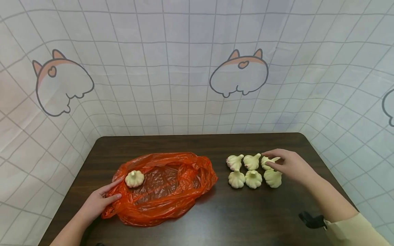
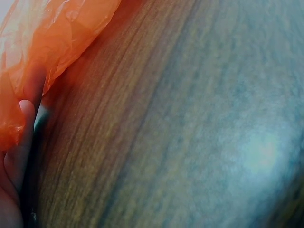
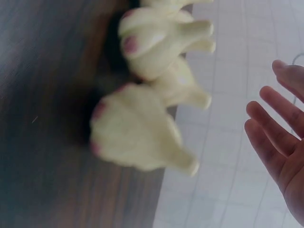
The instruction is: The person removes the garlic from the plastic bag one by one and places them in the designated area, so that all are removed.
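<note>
An orange plastic bag point(image 1: 172, 212) lies spread wide at the mouth on the left half of the table. One garlic bulb point(image 1: 134, 179) sits inside it near the left end. My left hand point(image 1: 97, 202) holds the bag's left edge between thumb and fingers; the left wrist view shows the thumb point(image 2: 27, 111) against the orange film. On the right, more garlic bulbs point(image 1: 253, 179) stand in two rows of three. Above the right end of these rows hovers my right hand point(image 1: 290, 164), fingers spread and nothing in them, partly covering the back right bulb point(image 1: 267, 163).
The dark wood table point(image 1: 234, 218) ends at a back edge against a white gridded curtain point(image 1: 191, 112) with cartoon prints. A black strap point(image 1: 312, 220) hangs at the right wrist, by the pale sleeve point(image 1: 354, 232).
</note>
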Action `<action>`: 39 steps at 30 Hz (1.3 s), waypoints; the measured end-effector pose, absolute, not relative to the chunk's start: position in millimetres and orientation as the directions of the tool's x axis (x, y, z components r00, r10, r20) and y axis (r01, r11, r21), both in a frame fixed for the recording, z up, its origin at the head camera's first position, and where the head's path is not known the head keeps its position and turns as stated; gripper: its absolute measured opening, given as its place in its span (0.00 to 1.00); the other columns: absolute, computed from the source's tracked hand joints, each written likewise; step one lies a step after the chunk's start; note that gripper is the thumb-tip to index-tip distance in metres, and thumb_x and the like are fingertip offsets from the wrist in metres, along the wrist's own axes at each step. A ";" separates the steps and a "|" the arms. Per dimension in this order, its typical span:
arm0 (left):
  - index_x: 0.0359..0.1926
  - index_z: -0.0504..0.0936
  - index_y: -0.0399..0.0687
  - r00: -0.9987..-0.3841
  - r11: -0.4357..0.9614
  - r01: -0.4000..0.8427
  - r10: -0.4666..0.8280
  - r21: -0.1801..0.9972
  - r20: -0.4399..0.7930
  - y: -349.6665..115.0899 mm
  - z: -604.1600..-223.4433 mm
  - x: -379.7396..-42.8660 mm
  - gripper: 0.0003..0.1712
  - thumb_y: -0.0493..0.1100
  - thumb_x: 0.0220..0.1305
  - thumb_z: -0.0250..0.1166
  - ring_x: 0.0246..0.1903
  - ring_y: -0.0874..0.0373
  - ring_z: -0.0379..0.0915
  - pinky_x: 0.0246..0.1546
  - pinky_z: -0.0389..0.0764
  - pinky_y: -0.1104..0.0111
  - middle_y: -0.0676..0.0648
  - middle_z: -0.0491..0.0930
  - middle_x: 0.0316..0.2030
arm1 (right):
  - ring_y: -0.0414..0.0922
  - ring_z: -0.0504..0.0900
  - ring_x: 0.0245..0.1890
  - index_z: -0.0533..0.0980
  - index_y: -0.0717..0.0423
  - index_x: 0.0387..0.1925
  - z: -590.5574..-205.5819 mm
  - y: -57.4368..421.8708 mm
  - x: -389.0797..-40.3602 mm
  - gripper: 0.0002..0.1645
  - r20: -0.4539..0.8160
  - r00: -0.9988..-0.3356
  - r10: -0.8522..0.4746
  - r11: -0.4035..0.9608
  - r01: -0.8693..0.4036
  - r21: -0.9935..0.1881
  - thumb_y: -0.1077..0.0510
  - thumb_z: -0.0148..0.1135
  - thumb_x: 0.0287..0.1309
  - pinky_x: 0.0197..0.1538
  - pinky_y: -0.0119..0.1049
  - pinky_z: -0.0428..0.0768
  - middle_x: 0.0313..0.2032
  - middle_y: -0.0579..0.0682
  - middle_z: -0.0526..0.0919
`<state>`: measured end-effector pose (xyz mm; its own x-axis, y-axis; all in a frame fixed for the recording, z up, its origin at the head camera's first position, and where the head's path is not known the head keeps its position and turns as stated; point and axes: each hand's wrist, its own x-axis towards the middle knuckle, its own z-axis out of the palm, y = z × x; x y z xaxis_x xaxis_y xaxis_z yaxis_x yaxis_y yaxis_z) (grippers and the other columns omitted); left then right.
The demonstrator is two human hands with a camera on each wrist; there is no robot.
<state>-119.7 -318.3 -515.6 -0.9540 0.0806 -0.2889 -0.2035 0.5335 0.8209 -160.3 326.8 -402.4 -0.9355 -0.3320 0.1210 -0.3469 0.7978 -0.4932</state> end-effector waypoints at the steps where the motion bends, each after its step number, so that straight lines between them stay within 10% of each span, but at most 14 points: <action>1: 0.75 0.62 0.54 -0.954 0.533 -0.203 0.082 0.822 -0.288 -318.3 -515.6 -119.6 0.43 0.60 0.65 0.65 0.70 0.36 0.52 0.58 0.74 0.54 0.32 0.52 0.74 | 0.49 0.84 0.44 0.81 0.47 0.56 -400.9 322.2 -162.1 0.19 0.123 -0.933 -0.340 0.794 -0.354 -0.494 0.50 0.65 0.65 0.44 0.45 0.81 0.53 0.51 0.83; 39: 0.74 0.64 0.53 -0.955 0.521 -0.195 0.092 0.831 -0.282 -318.5 -514.7 -118.2 0.41 0.56 0.65 0.67 0.65 0.40 0.62 0.46 0.77 0.72 0.31 0.59 0.71 | 0.40 0.81 0.48 0.82 0.42 0.55 -392.4 61.2 -226.7 0.17 0.008 -0.643 -0.766 0.578 -0.694 -0.429 0.50 0.63 0.67 0.51 0.34 0.78 0.52 0.42 0.83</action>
<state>-118.2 -318.5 -514.7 -0.9550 0.0921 -0.2819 -0.1949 0.5214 0.8307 -226.7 61.2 -392.4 -0.6426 -0.7662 0.0081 -0.6944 0.5778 -0.4290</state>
